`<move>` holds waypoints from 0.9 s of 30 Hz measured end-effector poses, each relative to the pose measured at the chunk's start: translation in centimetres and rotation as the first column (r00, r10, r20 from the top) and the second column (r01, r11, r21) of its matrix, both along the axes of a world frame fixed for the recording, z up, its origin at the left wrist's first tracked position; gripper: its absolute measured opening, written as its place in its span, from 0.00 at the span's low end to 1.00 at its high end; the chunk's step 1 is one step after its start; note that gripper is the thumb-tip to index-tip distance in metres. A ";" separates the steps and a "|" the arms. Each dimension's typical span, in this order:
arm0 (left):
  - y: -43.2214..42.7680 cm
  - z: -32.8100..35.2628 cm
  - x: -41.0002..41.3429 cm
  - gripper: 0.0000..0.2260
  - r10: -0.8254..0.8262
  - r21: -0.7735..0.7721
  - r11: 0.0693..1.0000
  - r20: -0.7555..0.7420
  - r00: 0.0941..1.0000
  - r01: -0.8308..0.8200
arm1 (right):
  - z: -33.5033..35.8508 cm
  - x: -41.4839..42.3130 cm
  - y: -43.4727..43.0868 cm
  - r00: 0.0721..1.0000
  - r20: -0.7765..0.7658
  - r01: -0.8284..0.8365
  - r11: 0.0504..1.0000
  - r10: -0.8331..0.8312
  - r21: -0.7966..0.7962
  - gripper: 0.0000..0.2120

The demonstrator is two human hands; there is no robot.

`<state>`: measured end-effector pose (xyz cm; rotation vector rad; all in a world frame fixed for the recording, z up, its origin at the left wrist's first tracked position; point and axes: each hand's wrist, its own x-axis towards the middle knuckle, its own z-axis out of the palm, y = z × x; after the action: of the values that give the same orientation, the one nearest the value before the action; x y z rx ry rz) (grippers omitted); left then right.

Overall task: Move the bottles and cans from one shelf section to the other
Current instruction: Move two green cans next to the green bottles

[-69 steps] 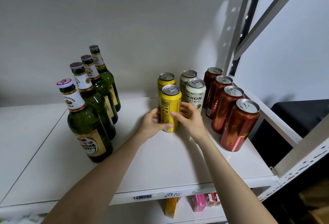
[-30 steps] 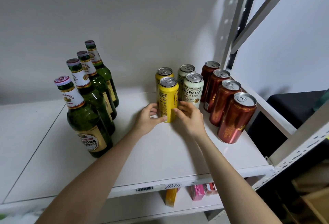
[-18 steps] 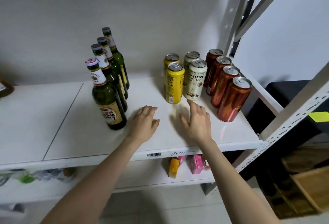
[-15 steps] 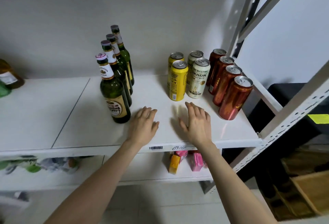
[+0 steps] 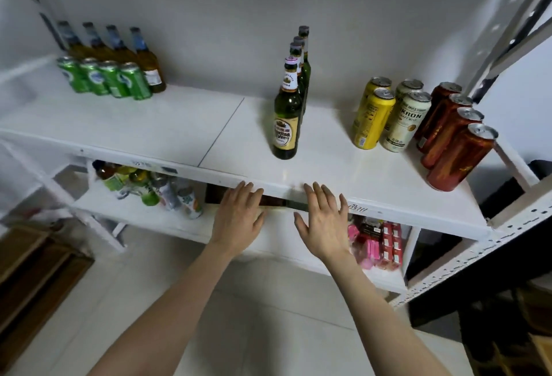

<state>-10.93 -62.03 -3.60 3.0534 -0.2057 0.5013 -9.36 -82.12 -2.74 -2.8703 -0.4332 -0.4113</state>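
The left hand and right hand hover empty, fingers spread, at the shelf front edge. The bottles and cans stand toward the right end, apparently grouped in rows by kind.

1. The left grip is flat, palm down, with its fingers straight and slightly spread, holding nothing.
2. The right grip is level with it but not touching. It is palm down with straight fingers and the thumb out sideways, also holding nothing.
3. Both bare forearms reach forward from the lower edge of the view.
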 end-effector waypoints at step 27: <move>39.6 4.9 0.3 0.24 0.314 0.064 0.945 0.087 0.946 -0.319 | 2.8 5.1 40.5 0.940 0.125 -0.322 0.946 0.316 0.027 0.28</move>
<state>-10.63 -22.42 1.26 3.1589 0.2776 0.6384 -4.28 -41.59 0.01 -2.6704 -0.8828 -0.5261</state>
